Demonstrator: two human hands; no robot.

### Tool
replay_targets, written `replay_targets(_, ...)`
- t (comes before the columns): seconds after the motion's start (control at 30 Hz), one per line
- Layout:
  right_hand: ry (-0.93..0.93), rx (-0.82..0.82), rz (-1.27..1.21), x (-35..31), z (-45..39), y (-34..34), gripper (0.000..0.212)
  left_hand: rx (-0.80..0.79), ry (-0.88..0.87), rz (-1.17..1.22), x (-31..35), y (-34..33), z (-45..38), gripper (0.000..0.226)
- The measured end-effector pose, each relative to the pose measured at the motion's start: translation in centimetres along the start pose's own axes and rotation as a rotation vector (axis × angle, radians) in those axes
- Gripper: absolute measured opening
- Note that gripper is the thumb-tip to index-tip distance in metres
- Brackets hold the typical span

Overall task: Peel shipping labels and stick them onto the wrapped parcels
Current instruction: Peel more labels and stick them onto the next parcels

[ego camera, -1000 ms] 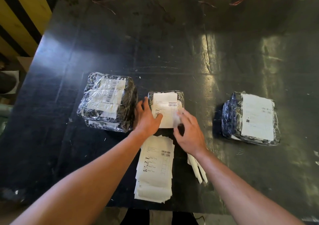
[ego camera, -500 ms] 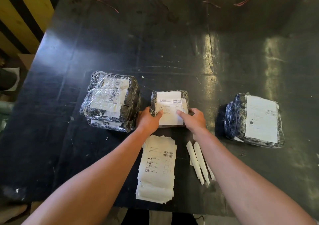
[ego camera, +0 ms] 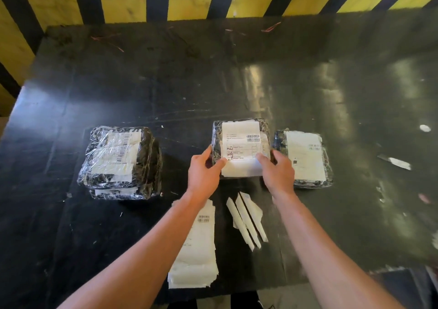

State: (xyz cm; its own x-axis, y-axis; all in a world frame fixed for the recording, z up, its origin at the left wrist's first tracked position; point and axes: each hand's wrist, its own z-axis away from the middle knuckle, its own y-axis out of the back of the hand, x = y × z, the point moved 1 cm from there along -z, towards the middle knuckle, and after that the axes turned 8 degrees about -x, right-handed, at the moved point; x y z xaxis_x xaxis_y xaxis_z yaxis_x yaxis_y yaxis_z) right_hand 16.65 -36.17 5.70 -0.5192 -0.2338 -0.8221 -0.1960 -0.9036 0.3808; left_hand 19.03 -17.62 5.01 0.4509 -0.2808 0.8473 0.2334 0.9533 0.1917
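Nearest lies a loose stack of paper labels beside thin peeled backing strips — light, limp, easily creased. Beyond, the left hand and right hand grip the near corners of the labelled parcel, thumbs on top; its clear film looks slick and soft — best held by the sides. Farther apart on the dark, scuffed surface sit the right parcel and left bundle.

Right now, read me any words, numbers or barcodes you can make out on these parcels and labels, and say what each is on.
None can be read.
Held parcel's label: barcode and printed rows, too blurred.
Right parcel's label: barcode, faint print, unreadable.
Left parcel stack: barcodes under wrap, unreadable.
Loose label stack: barcode, text too small.
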Motion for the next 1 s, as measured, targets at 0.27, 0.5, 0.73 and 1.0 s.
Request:
replay_targets(0.27, -0.062, 0.214, 0.011, 1.8, -0.3, 10.5, 0.049, -0.15, -0.026, -0.078, 4.1, -9.9, -0.2, 0.07)
replay_targets(0.5, -0.112, 0.234, 0.028, 4.6, -2.4, 15.6, 0.028, -0.255, -0.028, -0.196, 5.3, -16.1, -1.3, 0.072)
replay_targets(0.73, -0.117, 0.178, 0.194, 7.1, -3.0, 16.4, 0.064, -0.247, -0.012, -0.319, 4.3, -16.4, -1.1, 0.073)
replay_targets(1.0, 0.353, 0.421, 0.458, 5.7, 1.7, 13.0, 0.041, -0.136, -0.113, -0.37, 1.5, -8.6, 3.2, 0.045)
